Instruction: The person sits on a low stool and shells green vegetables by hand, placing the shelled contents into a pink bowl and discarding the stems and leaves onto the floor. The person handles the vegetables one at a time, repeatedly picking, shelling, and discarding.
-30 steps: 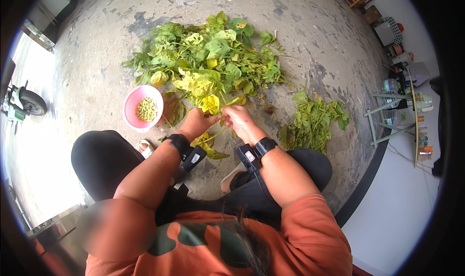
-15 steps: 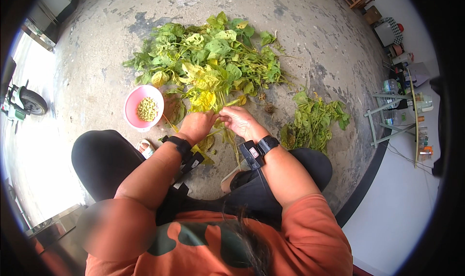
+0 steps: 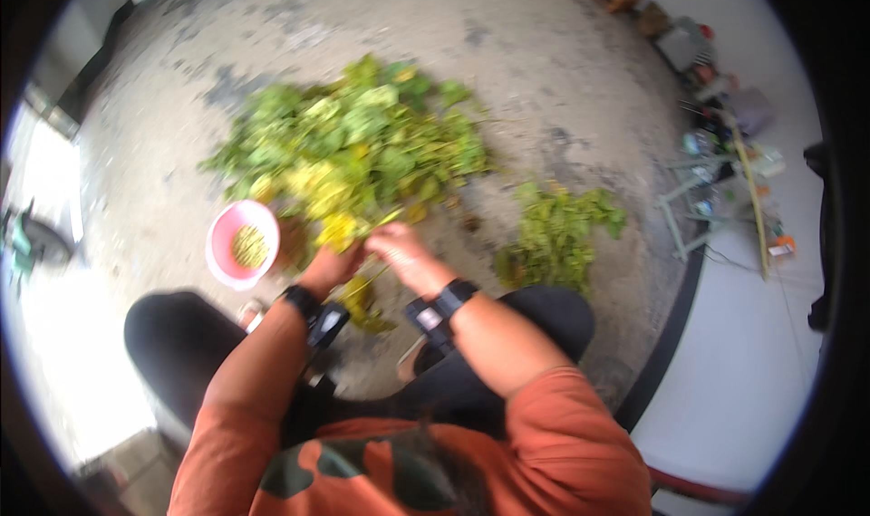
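Observation:
My left hand (image 3: 333, 267) is closed around a leafy plant stalk with yellow leaves (image 3: 338, 232); some of its leaves hang below the hand. Fingers of my right hand (image 3: 405, 255) are pinched together at the same stalk, touching or nearly touching the left hand. Whether they grip the stalk or a pod on it is blurred. To the left, a pink bowl (image 3: 218, 240) holds a layer of small pale-green beans or pods (image 3: 249, 246). Beyond my hands spreads a big heap of green and yellowing leafy plants (image 3: 362, 131).
A smaller pile of leafy plants (image 3: 562, 235) lies on the concrete floor by my right knee. Further right stands a folding table (image 3: 745, 190) with bottles and other items along the white wall. A wheeled vehicle (image 3: 41, 244) is at the far left by the bright doorway.
The whole view has shifted and blurred with head motion; bowl, heap and hands sit lower and further left. Both hands stay together at the yellow-leaved stalk.

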The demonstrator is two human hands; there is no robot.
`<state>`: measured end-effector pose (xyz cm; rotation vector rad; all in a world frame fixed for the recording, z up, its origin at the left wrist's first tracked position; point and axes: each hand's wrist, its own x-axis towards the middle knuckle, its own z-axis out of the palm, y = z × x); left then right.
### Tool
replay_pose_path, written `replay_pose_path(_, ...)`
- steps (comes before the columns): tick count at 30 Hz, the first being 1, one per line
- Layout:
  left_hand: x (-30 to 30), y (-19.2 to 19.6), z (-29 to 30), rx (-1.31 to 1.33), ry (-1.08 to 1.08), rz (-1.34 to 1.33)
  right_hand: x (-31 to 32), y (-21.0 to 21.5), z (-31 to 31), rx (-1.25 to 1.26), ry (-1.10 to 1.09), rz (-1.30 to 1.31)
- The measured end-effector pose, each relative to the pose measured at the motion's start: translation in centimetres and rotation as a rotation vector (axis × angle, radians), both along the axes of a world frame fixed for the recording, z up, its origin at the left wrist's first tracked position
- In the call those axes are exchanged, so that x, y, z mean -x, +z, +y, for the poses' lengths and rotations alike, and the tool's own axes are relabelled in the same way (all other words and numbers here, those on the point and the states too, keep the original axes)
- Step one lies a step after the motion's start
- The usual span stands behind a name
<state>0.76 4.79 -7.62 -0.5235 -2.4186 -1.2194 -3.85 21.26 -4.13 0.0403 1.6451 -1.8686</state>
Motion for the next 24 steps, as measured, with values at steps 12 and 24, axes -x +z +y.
replay_pose_path(12, 0.4, 0.9, -0.6, -0.759, 0.125, -1.375, 0.5, -3.0, -1.8, -0.349, -0.042, 0.374)
replay_pose_path(24, 0.8, 1.3, -0.5, -0.588, 0.069, -1.377, -0.2, -2.6, -2.1, -0.415, -0.133, 0.284)
